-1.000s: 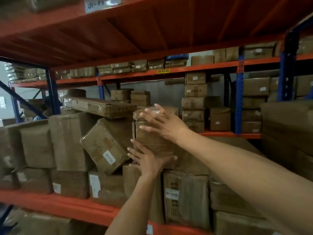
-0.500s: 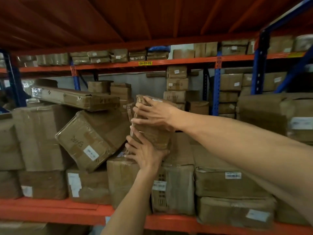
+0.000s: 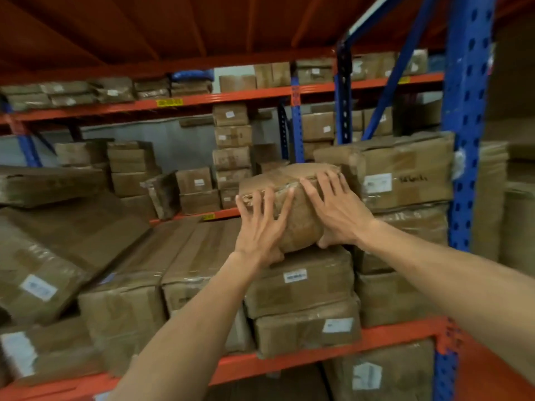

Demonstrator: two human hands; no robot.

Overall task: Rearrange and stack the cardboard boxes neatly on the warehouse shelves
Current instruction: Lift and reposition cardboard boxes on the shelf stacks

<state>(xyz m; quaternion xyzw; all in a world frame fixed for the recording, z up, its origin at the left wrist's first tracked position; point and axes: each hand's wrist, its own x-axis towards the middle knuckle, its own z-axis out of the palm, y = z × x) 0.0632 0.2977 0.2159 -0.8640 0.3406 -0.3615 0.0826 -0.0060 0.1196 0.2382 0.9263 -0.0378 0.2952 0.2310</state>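
A small taped cardboard box (image 3: 292, 195) lies flat on top of a labelled box (image 3: 301, 280) in a stack on the orange shelf (image 3: 318, 357). My left hand (image 3: 262, 230) presses its near face with fingers spread. My right hand (image 3: 335, 209) lies on its near right side, thumb under the lower edge. A larger labelled box (image 3: 402, 172) stands right beside it, touching or nearly touching.
A blue upright post (image 3: 466, 140) stands to the right of the stack. Long flat boxes (image 3: 179, 256) lie to the left, and a tilted box (image 3: 58, 256) leans further left. Several more boxes fill the rear shelves (image 3: 231, 157).
Both hands carried the small box from the upright pile on the left over to the right and laid it flat on the labelled stack. The camera view swung right and closer.
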